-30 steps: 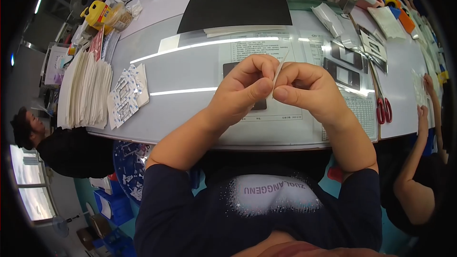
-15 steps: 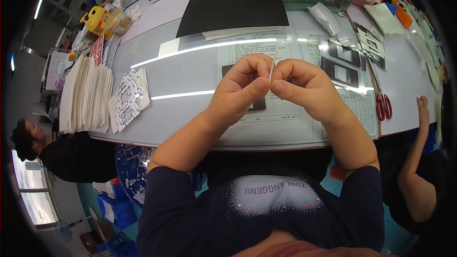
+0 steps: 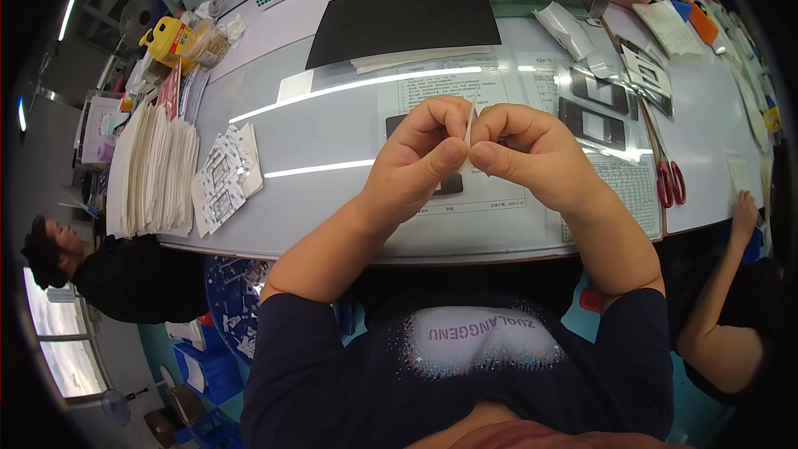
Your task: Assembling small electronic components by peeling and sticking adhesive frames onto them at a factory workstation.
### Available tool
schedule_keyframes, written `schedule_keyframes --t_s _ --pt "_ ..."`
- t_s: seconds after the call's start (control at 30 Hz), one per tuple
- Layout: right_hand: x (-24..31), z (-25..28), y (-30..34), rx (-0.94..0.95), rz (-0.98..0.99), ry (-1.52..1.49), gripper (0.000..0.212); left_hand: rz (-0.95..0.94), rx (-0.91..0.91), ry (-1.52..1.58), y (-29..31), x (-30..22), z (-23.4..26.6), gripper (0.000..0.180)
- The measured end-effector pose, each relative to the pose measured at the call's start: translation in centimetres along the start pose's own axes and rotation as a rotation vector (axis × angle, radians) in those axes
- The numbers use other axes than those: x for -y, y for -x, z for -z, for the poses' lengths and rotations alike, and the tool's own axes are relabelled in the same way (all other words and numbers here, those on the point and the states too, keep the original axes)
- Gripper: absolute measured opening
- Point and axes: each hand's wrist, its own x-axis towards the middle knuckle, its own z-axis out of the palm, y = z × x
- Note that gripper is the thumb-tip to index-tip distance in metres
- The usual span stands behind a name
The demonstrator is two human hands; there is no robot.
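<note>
Above the glass-covered table (image 3: 307,199), my left hand (image 3: 418,152) and my right hand (image 3: 529,150) meet, thumbs and fingers pinched together. Between them stands a thin white sheet-like piece (image 3: 472,112), seen nearly edge-on, so its face and exact kind stay hidden. Both hands grip it near its lower part. Partly covered by my left hand, a dark rectangular panel (image 3: 451,185) lies on the table. Right of my hands are two dark frame-like panels, one (image 3: 592,124) nearer and one (image 3: 600,91) farther, with light rectangular centres.
On the left stand stacked white sheets (image 3: 150,170) beside blue-marked sticker sheets (image 3: 223,179). A black board (image 3: 407,21) lies at the back on white paper. Red-handled scissors (image 3: 670,183) lie at the right. A co-worker's hand (image 3: 745,212) is at the right edge; a yellow jug (image 3: 166,40) stands back left.
My hands keep their pinch and have barely moved; the thin white piece leans slightly differently. At the right, the co-worker's hand has moved lower, and a pale sheet now shows beside it.
</note>
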Motion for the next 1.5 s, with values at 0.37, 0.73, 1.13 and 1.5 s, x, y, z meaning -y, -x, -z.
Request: schedule_keyframes --t_s 0.37,0.73,1.13,1.5 --pt "0.0 -0.1 -0.1 0.007 0.012 -0.019 0.013 0.051 -0.009 0.032 0.3 0.1 0.0 0.016" --pt "-0.1 -0.1 0.1 -0.024 0.037 0.062 0.013 0.061 0.003 0.074 0.2 -0.1 0.0 0.016" --pt "-0.6 -0.9 -0.5 -0.164 0.692 0.834 0.023 0.188 -0.02 0.215 0.3 0.0 -0.7 0.032" --pt "0.5 -0.5 0.0 -0.095 0.581 0.818 0.021 0.215 0.092 0.248 0.3 0.0 0.3 0.034"
